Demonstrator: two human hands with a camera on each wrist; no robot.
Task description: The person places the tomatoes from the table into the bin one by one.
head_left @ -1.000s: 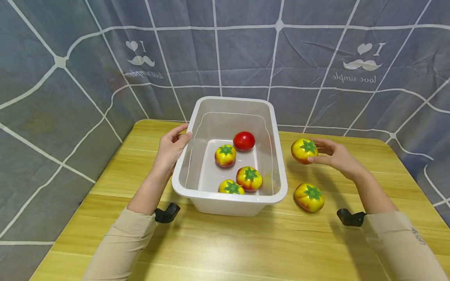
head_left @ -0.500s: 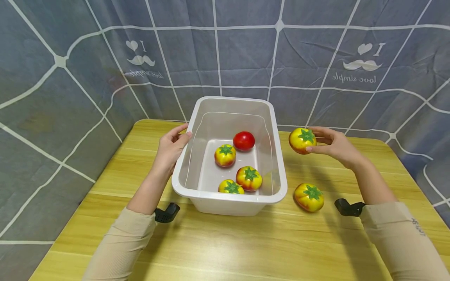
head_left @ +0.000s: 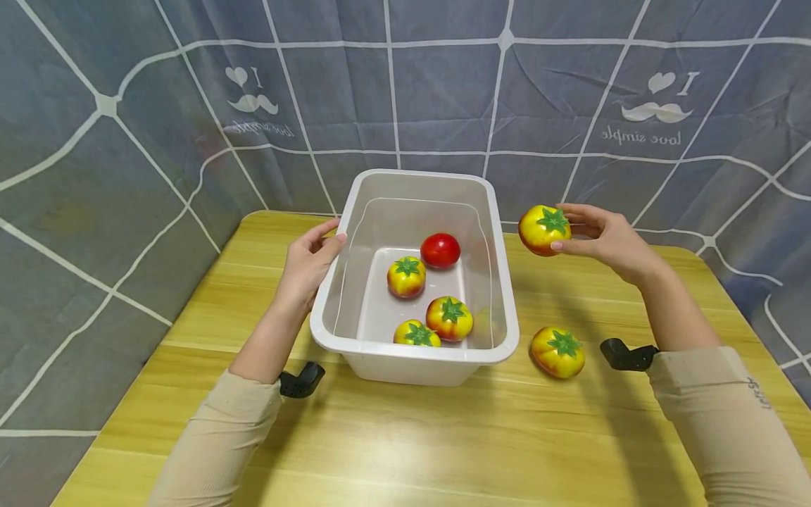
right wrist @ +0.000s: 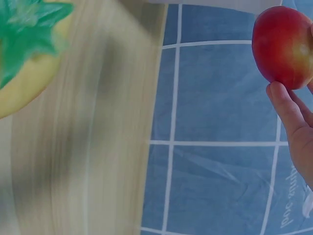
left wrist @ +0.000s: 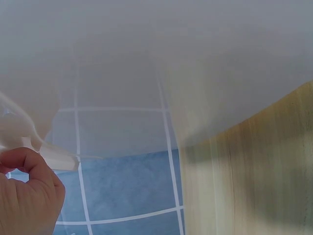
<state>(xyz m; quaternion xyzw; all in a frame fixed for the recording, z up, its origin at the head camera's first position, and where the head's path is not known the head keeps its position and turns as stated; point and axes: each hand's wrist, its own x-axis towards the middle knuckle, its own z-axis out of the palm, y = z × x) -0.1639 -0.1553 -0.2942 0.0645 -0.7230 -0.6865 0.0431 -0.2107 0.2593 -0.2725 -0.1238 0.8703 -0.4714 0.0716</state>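
In the head view my left hand (head_left: 310, 264) grips the left rim of a pale grey plastic tub (head_left: 405, 367); thumb and curled fingers also show at its edge in the left wrist view. My right hand (head_left: 611, 239) holds a yellow-and-red tomato (head_left: 538, 229) with a green leafy top, raised over the table right of the tub. Its red underside shows in the right wrist view, fingertips against it. A similar tomato (head_left: 557, 352) lies on the table below that hand. Inside the tub sit a plain red tomato (head_left: 440, 251) and three yellow-red ones, the nearest partly hidden by the front rim.
The wooden table (head_left: 405, 451) carries the tub near its back edge. Behind it and along the sides hangs a grey-blue curtain (head_left: 443, 98) with white lines. The tub's right wall stands between the raised tomato and those inside.
My right hand has lifted the tomato higher and slightly left, away from the table. The left hand stays on the tub rim, and the tomatoes in the tub have not moved.
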